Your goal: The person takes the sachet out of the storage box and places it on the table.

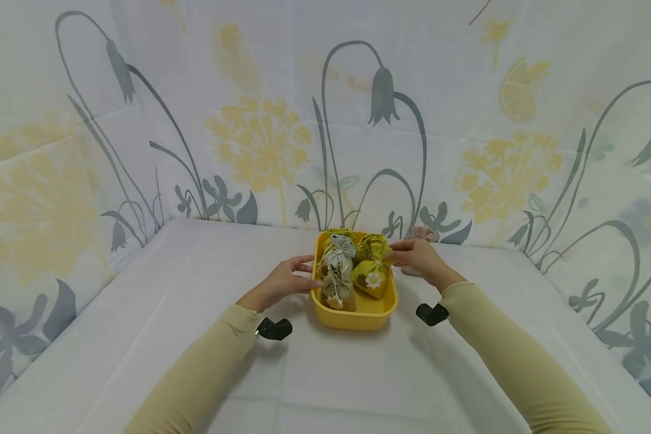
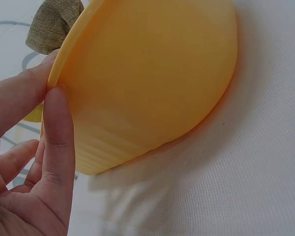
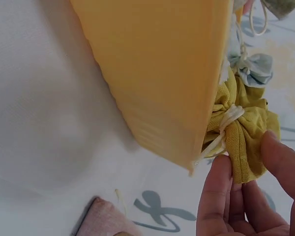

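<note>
A yellow plastic tub point(image 1: 352, 320) holds several small drawstring pouches. My left hand point(image 1: 282, 282) is at its left side; the left wrist view shows thumb and finger pinching the tub's rim point(image 2: 64, 64). At the tub's right side, my right hand point(image 1: 420, 260) pinches the gathered top of a yellow-green pouch point(image 3: 241, 137) tied with a pale cord. That pouch bears a white flower point(image 1: 373, 279) and sits low in the tub. Beside it are a light blue pouch point(image 1: 340, 250) and an olive-brown pouch point(image 1: 339, 295), with another green pouch partly hidden behind.
A pink pouch point(image 3: 105, 219) lies on the table outside the tub, mostly hidden behind my right hand in the head view. White cloth point(image 1: 347, 380) covers the table. A flower-printed cloth point(image 1: 282, 72) rises behind it and at both sides.
</note>
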Available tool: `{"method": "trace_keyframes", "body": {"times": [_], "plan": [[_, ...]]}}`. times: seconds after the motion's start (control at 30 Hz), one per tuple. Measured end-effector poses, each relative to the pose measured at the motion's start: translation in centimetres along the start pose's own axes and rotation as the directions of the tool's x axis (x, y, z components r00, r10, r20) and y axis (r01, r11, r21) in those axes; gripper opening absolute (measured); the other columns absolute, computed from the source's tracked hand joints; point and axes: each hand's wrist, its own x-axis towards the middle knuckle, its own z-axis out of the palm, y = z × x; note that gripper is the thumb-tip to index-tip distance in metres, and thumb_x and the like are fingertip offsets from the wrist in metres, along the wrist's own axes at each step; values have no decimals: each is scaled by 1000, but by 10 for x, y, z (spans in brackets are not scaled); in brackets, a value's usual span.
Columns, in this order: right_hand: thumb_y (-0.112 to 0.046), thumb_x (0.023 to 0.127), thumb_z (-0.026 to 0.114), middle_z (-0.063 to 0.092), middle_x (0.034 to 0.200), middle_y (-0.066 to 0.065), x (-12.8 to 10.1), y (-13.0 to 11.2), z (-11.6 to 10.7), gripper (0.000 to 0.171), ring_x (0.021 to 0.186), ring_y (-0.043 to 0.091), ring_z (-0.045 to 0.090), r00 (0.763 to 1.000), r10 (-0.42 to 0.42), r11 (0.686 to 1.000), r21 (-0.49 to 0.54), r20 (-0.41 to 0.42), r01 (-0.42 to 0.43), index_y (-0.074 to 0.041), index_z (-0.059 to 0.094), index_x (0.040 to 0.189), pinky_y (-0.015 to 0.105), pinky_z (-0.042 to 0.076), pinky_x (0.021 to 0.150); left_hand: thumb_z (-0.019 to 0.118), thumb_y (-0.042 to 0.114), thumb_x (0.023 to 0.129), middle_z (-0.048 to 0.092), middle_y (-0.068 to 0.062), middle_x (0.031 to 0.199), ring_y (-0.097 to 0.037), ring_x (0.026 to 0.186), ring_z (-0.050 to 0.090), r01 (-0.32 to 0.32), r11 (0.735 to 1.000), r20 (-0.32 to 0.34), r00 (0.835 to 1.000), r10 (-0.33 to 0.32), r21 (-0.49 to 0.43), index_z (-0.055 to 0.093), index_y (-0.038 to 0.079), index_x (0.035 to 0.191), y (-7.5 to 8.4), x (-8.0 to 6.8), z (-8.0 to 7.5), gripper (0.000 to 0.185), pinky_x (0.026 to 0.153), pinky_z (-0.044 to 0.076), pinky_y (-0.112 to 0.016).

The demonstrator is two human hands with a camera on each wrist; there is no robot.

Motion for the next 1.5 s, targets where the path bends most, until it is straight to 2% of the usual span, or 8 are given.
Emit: {"method": "trace_keyframes", "body": {"times": [0.2, 0.6, 0.8, 0.97, 1.2, 1.5], "plan": [[-22, 88, 66, 66, 106, 14, -7, -2, 2, 45, 95, 29, 61, 1000, -14, 1000, 1, -16, 14, 5, 57, 122, 44, 47, 91, 77, 11, 77, 49, -15, 121, -21, 95, 61, 6, 1000, -3, 1000, -6, -5, 40, 10, 141, -1, 0, 0, 74, 78, 54, -33], [-17, 88, 66, 68, 98, 11, -19, -3, 15, 32, 88, 24, 64, 995, -90, 996, -28, -35, 89, 4, 64, 111, 43, 50, 88, 78, 13, 77, 50, -14, 120, -21, 94, 61, 17, 1000, -9, 1000, -17, -3, 39, 9, 141, -4, -1, 0, 76, 78, 55, -33], [-12, 90, 62, 67, 99, 14, -24, -4, 19, 29, 89, 25, 63, 989, -125, 992, -40, -72, 123, 7, 62, 112, 40, 52, 84, 78, 14, 77, 50, -14, 120, -21, 95, 61, 12, 1000, -5, 1000, -12, -2, 39, 10, 142, -4, -1, 1, 76, 78, 55, -33], [-11, 92, 59, 66, 100, 14, -26, -4, 21, 26, 90, 25, 62, 984, -150, 988, -48, -97, 146, 7, 61, 112, 41, 51, 86, 78, 14, 77, 50, -14, 121, -21, 95, 61, 13, 1000, -2, 1000, -13, -5, 39, 10, 142, -3, -1, 1, 75, 78, 54, -33], [-8, 94, 56, 65, 100, 15, -33, -12, 21, 21, 92, 27, 60, 967, -220, 976, -29, -127, 218, 6, 61, 109, 46, 49, 88, 78, 12, 77, 50, -14, 121, -22, 94, 62, 0, 1000, -9, 1000, 0, 1, 40, 10, 141, -1, 0, 0, 74, 78, 55, -33], [-8, 93, 58, 65, 97, 15, -49, -25, 21, 21, 88, 23, 60, 931, -285, 958, -45, -229, 282, 6, 63, 107, 39, 52, 82, 77, 10, 78, 50, -15, 121, -22, 95, 62, -2, 1000, 0, 1000, 2, -12, 40, 10, 141, -1, 0, -1, 74, 78, 55, -33]]}}
